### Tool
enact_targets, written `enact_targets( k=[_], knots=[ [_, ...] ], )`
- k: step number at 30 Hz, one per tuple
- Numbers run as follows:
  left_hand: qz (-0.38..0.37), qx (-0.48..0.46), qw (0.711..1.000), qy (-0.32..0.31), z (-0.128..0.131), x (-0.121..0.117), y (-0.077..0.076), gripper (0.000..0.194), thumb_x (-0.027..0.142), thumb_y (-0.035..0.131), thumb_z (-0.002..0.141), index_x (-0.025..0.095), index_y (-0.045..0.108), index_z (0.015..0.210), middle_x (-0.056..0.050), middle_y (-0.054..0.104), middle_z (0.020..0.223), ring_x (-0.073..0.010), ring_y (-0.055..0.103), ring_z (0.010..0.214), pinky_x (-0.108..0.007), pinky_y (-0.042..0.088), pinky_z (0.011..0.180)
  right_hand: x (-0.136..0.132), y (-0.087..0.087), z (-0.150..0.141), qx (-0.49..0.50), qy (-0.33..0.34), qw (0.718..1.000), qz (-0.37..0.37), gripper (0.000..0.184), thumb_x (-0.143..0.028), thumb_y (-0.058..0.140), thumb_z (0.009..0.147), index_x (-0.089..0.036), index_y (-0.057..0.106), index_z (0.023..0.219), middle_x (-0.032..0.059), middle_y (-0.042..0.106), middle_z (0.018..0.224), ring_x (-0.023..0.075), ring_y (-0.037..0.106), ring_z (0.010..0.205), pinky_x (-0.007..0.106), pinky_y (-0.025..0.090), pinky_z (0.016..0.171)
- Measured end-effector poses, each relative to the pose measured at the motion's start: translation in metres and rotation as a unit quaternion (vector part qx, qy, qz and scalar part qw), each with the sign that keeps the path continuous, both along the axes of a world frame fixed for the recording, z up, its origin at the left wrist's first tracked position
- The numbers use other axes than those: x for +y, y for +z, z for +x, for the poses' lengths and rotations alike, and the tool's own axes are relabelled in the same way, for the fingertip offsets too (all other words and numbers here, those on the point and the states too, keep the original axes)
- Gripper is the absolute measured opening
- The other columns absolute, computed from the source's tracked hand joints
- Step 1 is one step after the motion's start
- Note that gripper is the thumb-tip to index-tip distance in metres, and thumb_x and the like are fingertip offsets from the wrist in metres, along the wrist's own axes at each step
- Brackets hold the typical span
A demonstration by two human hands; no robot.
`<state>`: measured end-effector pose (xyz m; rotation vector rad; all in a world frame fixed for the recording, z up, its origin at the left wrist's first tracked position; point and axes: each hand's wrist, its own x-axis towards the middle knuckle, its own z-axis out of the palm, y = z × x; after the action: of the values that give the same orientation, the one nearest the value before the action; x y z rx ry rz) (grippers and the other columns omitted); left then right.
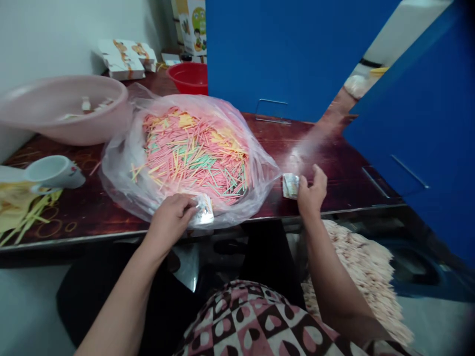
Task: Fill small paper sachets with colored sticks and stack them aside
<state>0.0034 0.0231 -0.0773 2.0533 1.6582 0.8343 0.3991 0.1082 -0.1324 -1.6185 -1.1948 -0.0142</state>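
1. Clear plastic bag [120, 165]: on the table [326, 168], filled with colored sticks [193, 153]
2. Left hand [172, 216]: at the bag's near edge, pinching the left packet [205, 209] over that edge
3. Right hand [312, 194]: right of the bag, fingers loosely curled, thumb at the right packet [290, 186]; cannot tell if gripped
4. Pink basin [79, 129]: left of the bag; white mug [54, 170] nearer

Pink basin [106, 121] at left, white cup [55, 173] near it, red basin [191, 87] farther back, blue panels [297, 49] with metal handles [272, 101]
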Motion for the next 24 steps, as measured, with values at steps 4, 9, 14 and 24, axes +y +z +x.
enact_targets(
  k=[4, 9, 14, 24],
  knots=[
    [0.009, 0.029, 0.999, 0.024, 0.000, 0.003, -0.017, 0.012, 0.029, 0.071, 0.081, 0.023, 0.068, 0.090, -0.008, 0.072, 0.092, -0.0278, 0.063, 0.093, -0.040, 0.048, 0.087, -0.019, 0.017, -0.049, 0.027, 0.121, 0.991, 0.044, 0.041, -0.037, 0.055, 0.092, -0.018, 0.072, 0.124, 0.0136, 0.074, 0.121, 0.0268, 0.070, 0.113, 0.048, 0.052, 0.104],
    [0.022, -0.002, 0.999, 0.038, 0.000, 0.005, -0.026, 0.004, 0.021, 0.069, 0.082, 0.023, 0.065, 0.081, -0.006, 0.069, 0.088, -0.0259, 0.061, 0.091, -0.038, 0.046, 0.086, -0.044, 0.038, -0.124, 0.093, 0.346, 0.933, 0.039, 0.024, -0.033, 0.056, 0.098, -0.026, 0.079, 0.103, 0.0042, 0.080, 0.107, 0.0221, 0.074, 0.106, 0.042, 0.055, 0.101],
    [0.026, -0.055, 0.997, 0.048, -0.001, 0.005, -0.023, 0.013, 0.019, 0.067, 0.083, 0.022, 0.063, 0.071, -0.005, 0.068, 0.083, -0.0238, 0.061, 0.086, -0.036, 0.045, 0.083, -0.043, 0.037, -0.166, 0.096, 0.439, 0.892, -0.045, 0.025, -0.037, 0.058, 0.095, -0.028, 0.082, 0.096, 0.0032, 0.082, 0.099, 0.0219, 0.075, 0.094, 0.038, 0.056, 0.089],
    [0.179, -0.021, 0.984, 0.014, 0.027, -0.009, 0.006, 0.010, 0.031, 0.070, 0.092, 0.022, 0.073, 0.089, -0.011, 0.071, 0.116, -0.0294, 0.061, 0.116, -0.045, 0.043, 0.103, -0.043, 0.052, -0.187, 0.163, 0.529, 0.811, -0.189, 0.039, -0.057, 0.067, 0.085, -0.021, 0.078, 0.075, -0.0020, 0.066, 0.066, 0.0137, 0.056, 0.064, 0.026, 0.041, 0.063]
  ],
)
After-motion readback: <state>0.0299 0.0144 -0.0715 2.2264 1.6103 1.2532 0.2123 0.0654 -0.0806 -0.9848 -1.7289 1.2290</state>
